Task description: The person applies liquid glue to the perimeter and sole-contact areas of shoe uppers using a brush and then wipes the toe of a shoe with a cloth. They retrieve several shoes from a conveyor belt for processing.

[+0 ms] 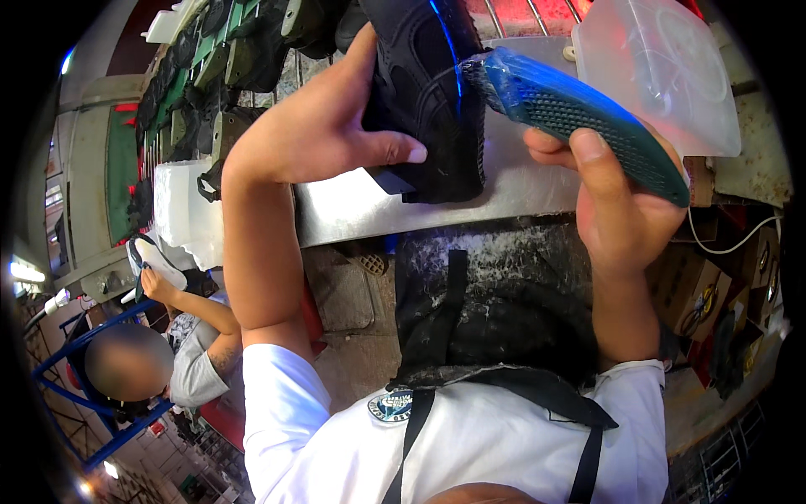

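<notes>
My left hand [336, 126] grips a black shoe upper [424, 109], thumb pressed on its near part and fingers out of sight behind it. Between the thumb and fingers of my right hand [617, 185] is a teal brush [600, 118] with a bumpy-textured handle. Some clear film seems wrapped round the brush's head. Its dark bristles meet the right edge of the shoe upper, or come very close to it. A blue light streak runs along that edge.
Below the shoe lies a metal worktop [353, 210]. A translucent plastic tub [663, 71] stands at the back right, a white container [189, 206] at left. Black shoe parts [252, 59] crowd a rack at the far left. A co-worker [197, 344] holds a white-soled shoe.
</notes>
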Tool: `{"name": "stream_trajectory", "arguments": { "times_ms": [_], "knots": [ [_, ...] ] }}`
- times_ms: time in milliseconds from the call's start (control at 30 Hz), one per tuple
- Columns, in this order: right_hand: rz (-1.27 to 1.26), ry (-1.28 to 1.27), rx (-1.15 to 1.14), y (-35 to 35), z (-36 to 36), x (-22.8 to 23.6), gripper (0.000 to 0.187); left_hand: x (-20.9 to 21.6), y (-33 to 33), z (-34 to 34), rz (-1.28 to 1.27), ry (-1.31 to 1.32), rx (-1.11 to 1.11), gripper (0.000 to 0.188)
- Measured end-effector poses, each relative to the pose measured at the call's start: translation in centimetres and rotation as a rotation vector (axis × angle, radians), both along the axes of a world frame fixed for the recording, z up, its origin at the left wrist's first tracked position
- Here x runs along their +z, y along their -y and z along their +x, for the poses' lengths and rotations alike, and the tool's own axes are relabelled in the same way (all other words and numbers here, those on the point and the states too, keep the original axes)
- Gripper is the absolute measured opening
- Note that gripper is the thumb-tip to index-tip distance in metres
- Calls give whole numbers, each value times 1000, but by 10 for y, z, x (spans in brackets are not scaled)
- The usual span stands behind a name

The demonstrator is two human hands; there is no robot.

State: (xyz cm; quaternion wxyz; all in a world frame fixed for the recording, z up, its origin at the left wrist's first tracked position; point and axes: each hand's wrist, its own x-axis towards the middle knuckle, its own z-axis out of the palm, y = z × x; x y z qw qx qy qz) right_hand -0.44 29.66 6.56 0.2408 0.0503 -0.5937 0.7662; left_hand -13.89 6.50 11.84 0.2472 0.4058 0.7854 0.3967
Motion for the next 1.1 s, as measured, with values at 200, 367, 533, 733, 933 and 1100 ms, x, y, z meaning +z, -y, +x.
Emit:
{"name": "stream_trajectory", "arguments": {
  "times_ms": [200, 367, 533, 733, 933, 1100],
  "knots": [
    [63, -51, -1, -12, -6, 21, 21, 9, -4, 7, -124, 4, 27, 96],
    [117, -29, -57, -13, -8, 37, 22, 9, -4, 11, -104, -29, 8, 96],
    [97, 24, -125, -14, -12, 41, 23, 2, -2, 10, -40, -125, -20, 105],
    [92, -16, -60, -13, -5, 44, 21, 4, 0, 14, -110, -90, 9, 106],
    [124, 217, -17, -55, 64, 22, 26, 17, 29, 24, -286, -154, -121, 98],
    [199, 434, -264, -123, 99, 16, 26, -25, 29, 71, -11, -123, 288, 98]
  ]
}}
